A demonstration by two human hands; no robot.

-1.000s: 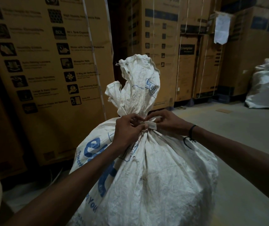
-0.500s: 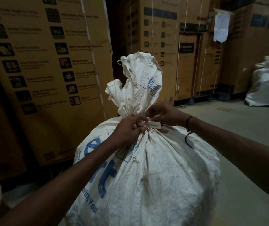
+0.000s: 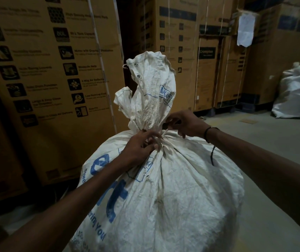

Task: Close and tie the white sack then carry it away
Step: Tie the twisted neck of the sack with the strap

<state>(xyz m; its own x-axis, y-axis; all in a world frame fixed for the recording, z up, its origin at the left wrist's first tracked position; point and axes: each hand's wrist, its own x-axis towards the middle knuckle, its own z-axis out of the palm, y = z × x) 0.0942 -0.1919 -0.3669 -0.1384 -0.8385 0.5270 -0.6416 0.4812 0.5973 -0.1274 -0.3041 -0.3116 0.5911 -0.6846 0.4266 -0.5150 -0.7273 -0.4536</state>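
White sack (image 3: 173,188) stands upright on the concrete floor (image 3: 273,179) directly in front of the person, filling the lower centre of the head view, its bulging body printed with blue lettering down the left face. Both forearms reach in from the bottom corners and meet at the gathered neck, which sits at the top of the body. Left hand (image 3: 138,148) lies on the near-left side of the neck, fingers curled and pinching a white tie strip (image 3: 161,137) that runs round the gather. Right hand (image 3: 185,123) sits on the far-right side of the neck, slightly higher, fingers curled; they appear to pinch the other end of the strip, though the contact point is partly hidden. A dark band (image 3: 208,132) circles the right wrist, with a thin dark cord (image 3: 213,155) hanging from it against the sack. Above the hands the loose mouth of the sack rises as a crumpled flap (image 3: 151,88), showing a metal eyelet near its upper edge. Behind and to the left stand tall cardboard cartons (image 3: 54,79) printed with icons and text; further cartons line the back. A second white sack (image 3: 298,93) rests on the floor at far right, well apart from the first. A white paper sheet (image 3: 245,30) hangs on a carton at upper right.
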